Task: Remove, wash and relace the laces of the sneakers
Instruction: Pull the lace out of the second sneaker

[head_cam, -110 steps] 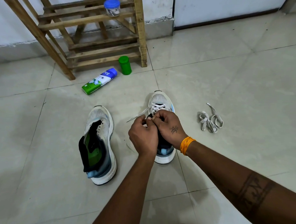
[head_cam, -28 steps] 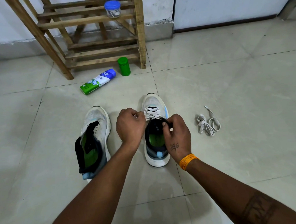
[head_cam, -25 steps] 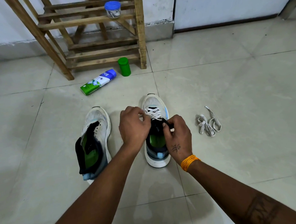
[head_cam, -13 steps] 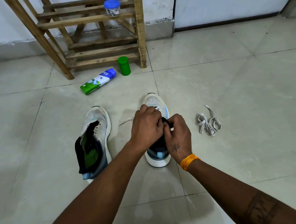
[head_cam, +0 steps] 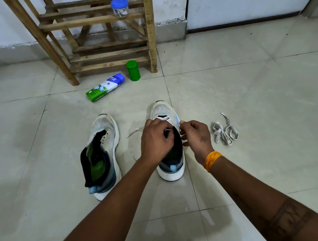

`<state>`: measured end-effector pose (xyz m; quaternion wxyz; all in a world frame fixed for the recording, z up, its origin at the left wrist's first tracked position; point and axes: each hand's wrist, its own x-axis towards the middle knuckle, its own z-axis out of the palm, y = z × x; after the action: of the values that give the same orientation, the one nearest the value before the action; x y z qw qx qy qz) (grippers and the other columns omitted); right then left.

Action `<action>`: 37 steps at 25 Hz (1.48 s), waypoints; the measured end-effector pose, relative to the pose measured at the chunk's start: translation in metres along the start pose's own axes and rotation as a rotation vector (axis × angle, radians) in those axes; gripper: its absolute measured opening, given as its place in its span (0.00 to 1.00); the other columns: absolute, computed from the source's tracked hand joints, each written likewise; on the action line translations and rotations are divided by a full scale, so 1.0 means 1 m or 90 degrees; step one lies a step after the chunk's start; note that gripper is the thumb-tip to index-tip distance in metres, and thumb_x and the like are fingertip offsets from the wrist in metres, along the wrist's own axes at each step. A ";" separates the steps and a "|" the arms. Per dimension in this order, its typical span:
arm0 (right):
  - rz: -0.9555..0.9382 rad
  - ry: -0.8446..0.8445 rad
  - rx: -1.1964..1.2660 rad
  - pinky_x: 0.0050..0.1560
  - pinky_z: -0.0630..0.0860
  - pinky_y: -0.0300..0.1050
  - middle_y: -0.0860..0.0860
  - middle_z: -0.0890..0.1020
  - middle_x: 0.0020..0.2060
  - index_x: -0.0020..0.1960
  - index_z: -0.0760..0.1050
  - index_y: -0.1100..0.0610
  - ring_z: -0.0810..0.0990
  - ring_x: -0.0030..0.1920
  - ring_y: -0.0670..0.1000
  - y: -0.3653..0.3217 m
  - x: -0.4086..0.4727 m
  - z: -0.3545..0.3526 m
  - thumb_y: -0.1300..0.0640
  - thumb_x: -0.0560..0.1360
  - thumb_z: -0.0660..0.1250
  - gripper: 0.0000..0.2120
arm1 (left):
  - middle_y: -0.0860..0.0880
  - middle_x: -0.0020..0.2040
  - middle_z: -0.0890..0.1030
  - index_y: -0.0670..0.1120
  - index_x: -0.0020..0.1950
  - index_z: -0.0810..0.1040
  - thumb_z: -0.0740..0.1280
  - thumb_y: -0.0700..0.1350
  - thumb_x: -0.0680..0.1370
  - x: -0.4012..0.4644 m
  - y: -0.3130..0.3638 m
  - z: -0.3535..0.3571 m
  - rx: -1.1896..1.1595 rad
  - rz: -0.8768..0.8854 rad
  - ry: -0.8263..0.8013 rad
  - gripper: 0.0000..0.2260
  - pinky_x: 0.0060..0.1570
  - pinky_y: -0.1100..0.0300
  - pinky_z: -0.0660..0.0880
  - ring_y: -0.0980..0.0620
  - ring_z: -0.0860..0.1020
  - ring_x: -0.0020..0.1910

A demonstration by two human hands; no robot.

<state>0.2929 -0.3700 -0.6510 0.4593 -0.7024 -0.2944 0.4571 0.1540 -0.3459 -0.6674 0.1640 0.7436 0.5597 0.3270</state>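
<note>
- Left hand (head_cam: 156,138) curled over the tongue of the right-side sneaker (head_cam: 169,143), fingers pinching the lace (head_cam: 166,120) near its top crossings; likely also steadies the shoe on the floor (head_cam: 244,99).
- Right hand (head_cam: 196,135) just beside the shoe's outer edge, fingertips pinched on a white strand at the eyelets. Judged step: drawing the lace out of the holes, row by row.
- One loose lace end (head_cam: 134,132) trails on the tile to the left of this shoe; only the crossings nearest the toe appear threaded.
- Second sneaker (head_cam: 103,151) stands apart to the left, tongue flopped open, eyelets bare, so already unlaced.
- Removed lace (head_cam: 224,132) lies bundled on the floor to the right, within reach, presumably set aside for washing.
- Farther off: lying bottle (head_cam: 105,87) and green container (head_cam: 133,70) in front of the wooden rack (head_cam: 108,48); blue-lidded jar (head_cam: 119,7) on a rack shelf.
- Progress: removal stage nearly done; washing not begun.
</note>
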 end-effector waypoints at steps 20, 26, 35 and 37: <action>-0.088 -0.030 0.003 0.46 0.80 0.53 0.54 0.84 0.38 0.41 0.80 0.58 0.81 0.40 0.51 0.006 -0.008 0.006 0.56 0.79 0.69 0.09 | 0.55 0.44 0.83 0.49 0.44 0.86 0.74 0.40 0.73 0.000 0.002 0.000 -0.053 -0.059 -0.016 0.04 0.46 0.59 0.71 0.51 0.74 0.48; -0.264 0.051 -0.166 0.45 0.76 0.44 0.44 0.82 0.42 0.50 0.76 0.51 0.80 0.43 0.45 0.021 -0.023 0.008 0.52 0.76 0.72 0.07 | 0.55 0.44 0.79 0.48 0.42 0.80 0.71 0.40 0.73 0.000 0.005 -0.004 -0.039 -0.031 0.003 0.03 0.43 0.60 0.69 0.52 0.73 0.48; -0.307 0.118 -0.190 0.42 0.73 0.45 0.46 0.78 0.39 0.43 0.72 0.52 0.77 0.40 0.46 0.023 -0.028 0.011 0.52 0.77 0.70 0.09 | 0.44 0.56 0.78 0.43 0.58 0.78 0.74 0.47 0.76 0.007 -0.024 -0.030 -0.110 -0.329 0.272 0.15 0.59 0.51 0.72 0.43 0.76 0.55; -0.273 0.128 -0.214 0.39 0.71 0.43 0.45 0.79 0.34 0.39 0.73 0.51 0.77 0.37 0.45 0.006 -0.021 0.009 0.47 0.76 0.70 0.12 | 0.46 0.54 0.77 0.44 0.57 0.76 0.74 0.49 0.75 -0.004 -0.015 -0.029 -0.015 -0.155 0.228 0.15 0.55 0.51 0.70 0.43 0.74 0.54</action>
<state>0.2761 -0.3869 -0.6504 0.4495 -0.7321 -0.4609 0.2227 0.1228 -0.3481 -0.6567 0.1092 0.5987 0.6616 0.4381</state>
